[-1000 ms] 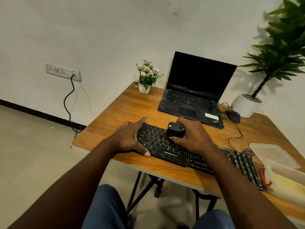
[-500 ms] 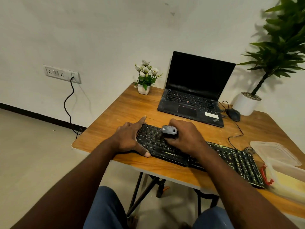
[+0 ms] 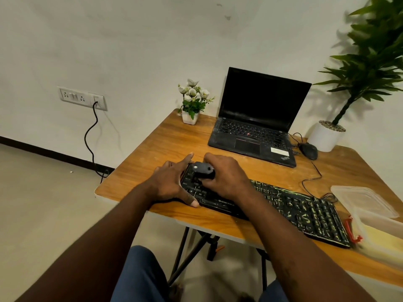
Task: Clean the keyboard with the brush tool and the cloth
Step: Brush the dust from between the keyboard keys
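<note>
Plainly, the brush tool [image 3: 204,170] is gripped in the right hand [image 3: 227,178], whose fingers are curled round its dark body, and it is held down over the left end of the keyboard [image 3: 290,208]. The left hand [image 3: 171,185] is laid flat and spread against that same end, with the thumb at the near edge and the forefinger stretched toward the far corner. Nothing is clasped by it.

Trouble is most likely to be caused by where the keyboard lies, slantwise and close to the near edge of the table [image 3: 157,140]. If the bracing hand is lifted while the brush is pushed hard, the board could be shoved toward that edge. Keycaps could be levered loose by too steep a stroke, and dirt could be driven down between the keys rather than swept out. The plastic container [image 3: 368,201] stands just beside the keyboard's right end and could be knocked by a long sweep.

The keyboard is seen to be black, long and low. Yellowish smears are spread thickly over its middle and right keys, while the left keys beside the brush look darker. Whether the bristles are touching cannot be told, and no cloth can be made out with certainty.
</note>
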The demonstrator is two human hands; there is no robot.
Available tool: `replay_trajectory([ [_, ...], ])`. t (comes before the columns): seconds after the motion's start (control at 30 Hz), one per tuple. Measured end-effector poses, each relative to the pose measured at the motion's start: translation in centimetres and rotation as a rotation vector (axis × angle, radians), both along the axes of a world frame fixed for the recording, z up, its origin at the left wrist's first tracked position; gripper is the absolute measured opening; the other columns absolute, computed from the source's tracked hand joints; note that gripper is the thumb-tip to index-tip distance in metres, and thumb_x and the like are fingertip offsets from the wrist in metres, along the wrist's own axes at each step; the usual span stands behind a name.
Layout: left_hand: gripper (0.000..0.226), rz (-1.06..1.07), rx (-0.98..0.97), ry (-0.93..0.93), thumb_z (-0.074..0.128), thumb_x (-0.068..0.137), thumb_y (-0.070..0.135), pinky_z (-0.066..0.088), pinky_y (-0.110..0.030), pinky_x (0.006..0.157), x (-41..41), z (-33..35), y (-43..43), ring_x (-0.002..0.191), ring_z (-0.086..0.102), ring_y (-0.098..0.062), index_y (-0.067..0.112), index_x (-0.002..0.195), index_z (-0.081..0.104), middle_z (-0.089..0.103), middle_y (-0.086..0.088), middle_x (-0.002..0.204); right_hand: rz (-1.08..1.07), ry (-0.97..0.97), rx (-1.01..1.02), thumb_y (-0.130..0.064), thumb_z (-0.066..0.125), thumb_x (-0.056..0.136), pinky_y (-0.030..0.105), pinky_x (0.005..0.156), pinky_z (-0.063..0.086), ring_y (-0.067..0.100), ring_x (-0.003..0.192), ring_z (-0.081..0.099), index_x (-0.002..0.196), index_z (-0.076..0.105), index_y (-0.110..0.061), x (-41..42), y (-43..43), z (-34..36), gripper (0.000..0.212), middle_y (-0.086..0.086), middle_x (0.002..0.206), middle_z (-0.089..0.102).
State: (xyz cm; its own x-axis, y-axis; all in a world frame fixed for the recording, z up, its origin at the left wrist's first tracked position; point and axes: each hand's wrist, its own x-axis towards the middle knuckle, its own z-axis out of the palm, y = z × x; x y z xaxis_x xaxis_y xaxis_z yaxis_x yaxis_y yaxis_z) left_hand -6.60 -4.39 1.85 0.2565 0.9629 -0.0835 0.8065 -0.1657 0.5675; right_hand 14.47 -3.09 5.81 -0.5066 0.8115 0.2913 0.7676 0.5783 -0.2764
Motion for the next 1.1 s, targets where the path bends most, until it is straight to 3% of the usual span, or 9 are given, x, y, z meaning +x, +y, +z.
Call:
replay_trajectory([
  [0.13,0.15,-0.004,0.009,0.006,0.091,0.055,0.069,0.02,-0.049,0.117,0.2,0.3,-0.1,0.144,0.027,-0.027,0.044,0.162,-0.011,0.033,0.0,0.165,-0.11,-0.053,-0.091,-0.028,0.086,0.08,0.015,0.059,0.035,0.01,0.085,0.058,0.098,0.05,-0.033,5.5,-0.9,0.8,0.041,-0.011,0.096,0.062],
  [0.27,0.147,0.002,0.012,0.008,0.091,0.058,0.065,0.02,-0.05,0.118,0.3,0.5,-0.3,0.144,0.028,-0.029,0.043,0.163,-0.01,0.032,-0.003,0.164,-0.205,-0.043,-0.058,-0.031,0.087,0.079,0.022,0.064,0.044,0.013,0.089,0.061,0.103,0.053,-0.032,7.3,-1.6,1.7,0.042,-0.006,0.102,0.067],
  [0.37,0.147,0.005,0.014,0.015,0.091,0.059,0.065,0.02,-0.049,0.117,0.5,0.7,-0.5,0.144,0.028,-0.03,0.043,0.163,-0.01,0.032,-0.006,0.163,-0.124,0.092,-0.126,-0.032,0.088,0.078,0.018,0.066,0.05,0.009,0.087,0.063,0.105,0.055,-0.032,4.8,-2.8,1.1,0.042,-0.009,0.1,0.065],
  [0.47,0.147,0.009,0.009,0.021,0.091,0.057,0.067,0.021,-0.049,0.117,0.4,0.6,-0.4,0.144,0.027,-0.029,0.044,0.162,-0.011,0.034,-0.005,0.163,-0.019,0.086,-0.147,-0.03,0.087,0.078,0.028,0.071,0.058,0.011,0.088,0.063,0.101,0.052,-0.034,2.4,-3.5,0.6,0.042,-0.008,0.099,0.067],
  [0.6,0.147,0.003,0.005,0.013,0.091,0.057,0.067,0.02,-0.049,0.116,0.3,0.5,-0.3,0.144,0.028,-0.028,0.044,0.163,-0.009,0.034,-0.004,0.163,-0.148,0.078,-0.084,-0.029,0.087,0.079,0.026,0.07,0.049,0.014,0.091,0.062,0.112,0.059,-0.027,2.5,-1.1,1.4,0.043,-0.002,0.108,0.07],
  [0.7,0.148,0.007,0.006,0.003,0.091,0.055,0.068,0.019,-0.048,0.116,0.3,0.4,-0.3,0.144,0.028,-0.028,0.045,0.162,-0.009,0.035,-0.005,0.163,-0.124,0.115,-0.232,-0.031,0.09,0.076,0.021,0.073,0.049,0.011,0.094,0.065,0.124,0.062,-0.024,3.1,0.2,3.0,0.056,-0.004,0.113,0.071],
  [0.8,0.149,0.008,0.005,0.018,0.09,0.053,0.071,0.019,-0.05,0.117,0.2,0.3,-0.2,0.145,0.026,-0.028,0.045,0.162,-0.01,0.034,-0.005,0.163,0.0,0.038,-0.399,-0.03,0.093,0.072,0.026,0.08,0.055,0.007,0.095,0.067,0.115,0.065,-0.026,2.5,0.6,4.2,0.052,-0.012,0.105,0.071],
  [1.0,0.149,0.006,0.021,0.008,0.09,0.052,0.072,0.021,-0.049,0.116,0.2,0.0,-0.1,0.142,0.028,-0.026,0.046,0.162,-0.008,0.036,-0.004,0.161,-0.091,0.039,-0.3,-0.026,0.091,0.074,0.029,0.085,0.056,0.012,0.1,0.065,0.12,0.063,-0.027,1.2,2.3,3.9,0.054,-0.01,0.109,0.067],
  [1.1,0.149,0.009,0.023,0.006,0.089,0.049,0.075,0.023,-0.052,0.116,0.0,-0.2,0.1,0.141,0.03,-0.025,0.047,0.162,-0.004,0.04,-0.003,0.159,-0.014,0.03,-0.362,-0.031,0.093,0.07,0.026,0.082,0.054,0.008,0.097,0.066,0.114,0.064,-0.029,1.0,2.6,4.6,0.053,-0.012,0.106,0.069],
])
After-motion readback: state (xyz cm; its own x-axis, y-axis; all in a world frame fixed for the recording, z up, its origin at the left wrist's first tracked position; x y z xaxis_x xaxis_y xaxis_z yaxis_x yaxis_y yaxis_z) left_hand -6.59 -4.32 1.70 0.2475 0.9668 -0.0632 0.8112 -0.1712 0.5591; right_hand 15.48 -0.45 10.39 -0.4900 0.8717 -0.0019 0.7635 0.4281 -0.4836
